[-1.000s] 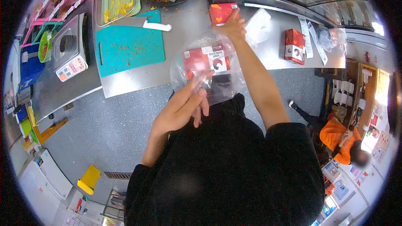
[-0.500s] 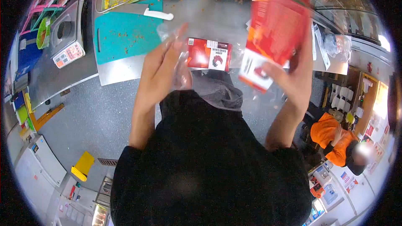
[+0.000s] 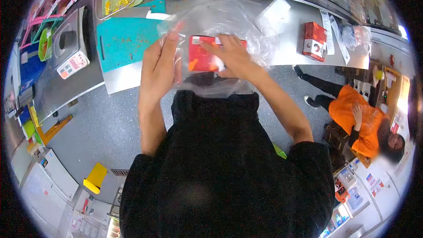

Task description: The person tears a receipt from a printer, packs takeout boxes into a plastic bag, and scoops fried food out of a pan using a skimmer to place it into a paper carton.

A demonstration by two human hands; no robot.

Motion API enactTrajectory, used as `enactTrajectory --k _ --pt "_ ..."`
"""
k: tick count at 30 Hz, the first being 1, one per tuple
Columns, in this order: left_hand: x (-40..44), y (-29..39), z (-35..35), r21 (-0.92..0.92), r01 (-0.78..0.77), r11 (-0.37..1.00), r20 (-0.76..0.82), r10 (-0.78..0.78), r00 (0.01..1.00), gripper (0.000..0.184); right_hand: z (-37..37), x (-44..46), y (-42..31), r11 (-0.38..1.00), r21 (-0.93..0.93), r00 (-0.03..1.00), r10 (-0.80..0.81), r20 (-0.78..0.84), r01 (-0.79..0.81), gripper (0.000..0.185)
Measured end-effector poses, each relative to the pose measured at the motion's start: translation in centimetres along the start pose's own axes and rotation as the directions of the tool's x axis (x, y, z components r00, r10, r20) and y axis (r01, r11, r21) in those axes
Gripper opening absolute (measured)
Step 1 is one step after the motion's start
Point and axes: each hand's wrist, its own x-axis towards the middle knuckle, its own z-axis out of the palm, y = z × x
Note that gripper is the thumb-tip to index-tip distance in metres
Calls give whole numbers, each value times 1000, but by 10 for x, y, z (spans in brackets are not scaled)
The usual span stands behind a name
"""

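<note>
On the head camera, I have the right hand (image 3: pixel 240 59) laid over a red printed carton (image 3: pixel 202 63), which lies at the counter's front edge behind or within the film of a clear plastic bag (image 3: pixel 246 20). Half a second ago that hand held a carton raised off to the right; now it is down at the bag, so I judge the lifted carton has been brought to it. Whether another lies underneath, I cannot tell.

My right fingers are spread across the carton; I cannot make out whether they clamp it or merely press. The left hand (image 3: pixel 158 64) holds the bag's left edge, and the two hands are apart, the carton between them.

The carton looks glossy and square-edged, red with orange patches low on its face and a small white label at one corner. A similar red-and-white carton (image 3: pixel 315 44) sits well apart to the right on the steel counter (image 3: pixel 291 55). A teal cutting board (image 3: pixel 125 46) lies left of the bag.
</note>
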Motion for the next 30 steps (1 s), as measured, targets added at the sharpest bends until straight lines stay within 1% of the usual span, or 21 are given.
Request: enactTrajectory --k 1,2,5,7,8,9,10,11,12,13,15,16,18,19,20,21,23,25,27,28,30 --pt "0 -3 3 24 -25 999 -33 25 999 42 -1 4 0 1000 19 1000 -9 -15 9 96" --pt "1 -4 7 43 -49 998 -59 51 997 43 -12 3 -7 998 4 992 -58 -111 58 84" --pt "-3 -3 12 29 -6 1000 -60 8 998 43 -95 -22 -20 926 349 989 -117 -94 143 57" --pt "-6 -5 14 40 -36 999 -21 37 999 46 -150 -59 20 798 572 942 16 -336 191 34" --pt "-7 -5 14 49 -59 997 -12 60 998 48 -165 -76 38 625 768 734 455 -503 138 30" --pt "-10 -4 12 1 -63 998 21 63 998 50 -176 -92 84 639 769 533 656 -535 -14 32" --pt "-13 -3 10 -44 -64 997 55 67 996 52 -172 -110 149 794 588 438 589 -679 -156 45" --pt "-16 -3 11 -90 -65 994 85 73 994 54 -159 -136 214 819 371 412 550 -726 -439 55" --pt "-18 -1 13 -74 -58 996 57 63 996 59 -136 -167 283 729 117 409 501 -763 -675 66" --pt "-22 1 14 -47 -60 997 77 63 995 58 -114 -193 335 567 13 396 592 -702 -824 72" --pt "-25 5 17 8 -71 997 98 70 993 56 -72 -217 386 294 -81 295 817 -496 -952 88" --pt "-25 7 20 29 -68 997 87 65 994 54 -63 -216 384 298 -56 289 835 -468 -953 97" --pt "-22 11 23 81 -65 995 65 60 996 49 -48 -212 380 386 3 334 801 -496 -922 79" --pt "-20 13 23 109 -63 992 59 57 997 51 -53 -210 374 443 237 353 871 -342 -864 70" --pt "-18 15 24 133 -61 989 51 55 997 53 -65 -206 366 437 463 400 898 -181 -771 61" --pt "-15 16 25 155 -61 986 43 55 998 56 -77 -200 353 369 663 471 882 -28 -651 53" --pt "-14 17 23 127 -88 988 48 82 995 56 -104 -190 299 -52 899 264 947 183 -434 49" --pt "-14 17 22 64 -72 995 16 72 997 56 -125 -168 235 184 966 433 897 -89 -183 69" --pt "-10 15 20 -15 -21 1000 -2 21 1000 56 -162 -140 147 417 909 521 780 -345 -22 68" --pt "-6 9 20 -43 -82 996 -27 80 996 58 -173 -142 114 463 882 561 754 -342 -85 71" --pt "3 4 18 -64 -82 995 -38 80 996 58 -184 -133 54 567 820 746 580 -329 -80 76"
